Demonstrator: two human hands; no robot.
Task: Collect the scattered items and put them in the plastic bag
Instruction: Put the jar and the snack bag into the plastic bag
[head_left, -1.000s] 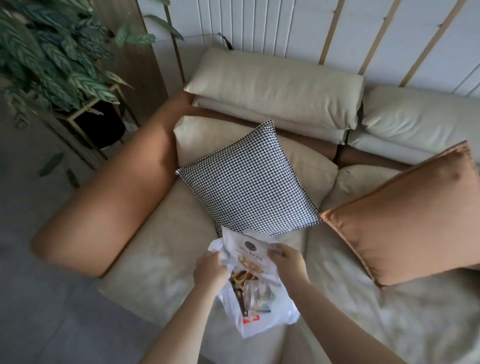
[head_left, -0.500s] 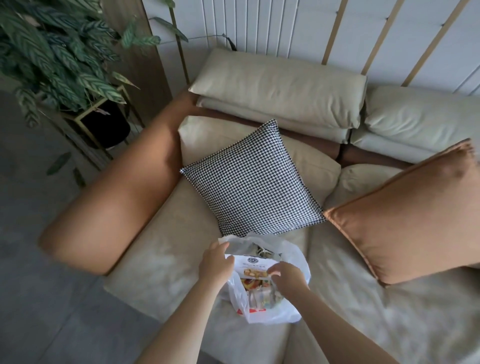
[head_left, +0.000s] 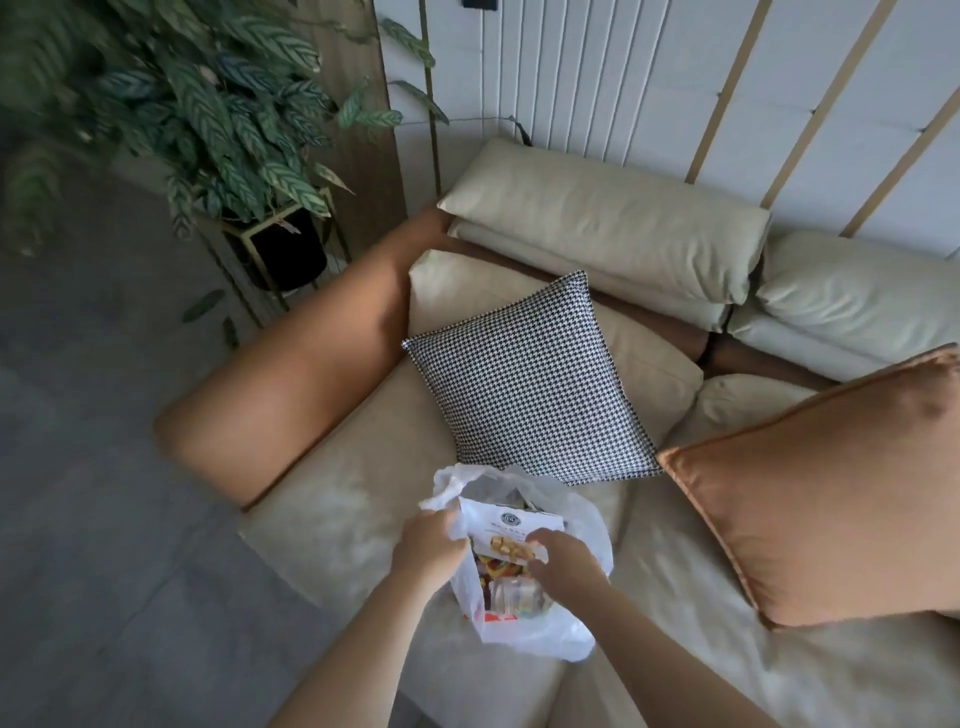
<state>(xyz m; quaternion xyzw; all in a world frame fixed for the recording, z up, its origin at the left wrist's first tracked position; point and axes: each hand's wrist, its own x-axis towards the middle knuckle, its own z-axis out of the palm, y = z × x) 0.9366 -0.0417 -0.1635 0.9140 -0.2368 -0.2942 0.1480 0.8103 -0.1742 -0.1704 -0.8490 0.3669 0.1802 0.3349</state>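
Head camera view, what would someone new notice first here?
Probably both hands at the white plastic bag on the sofa seat: the left hand holds its rim, the right hand grips a white snack packet half inside. Behind stands a black-and-white checked cushion, with an orange cushion at right and a leafy plant at upper left.

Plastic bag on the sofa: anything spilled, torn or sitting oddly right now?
Nothing spilled or torn that shows. The plastic bag sits on the sofa seat; the left hand holds its rim open, and the right hand holds the white snack packet, which sticks partly out of the mouth.
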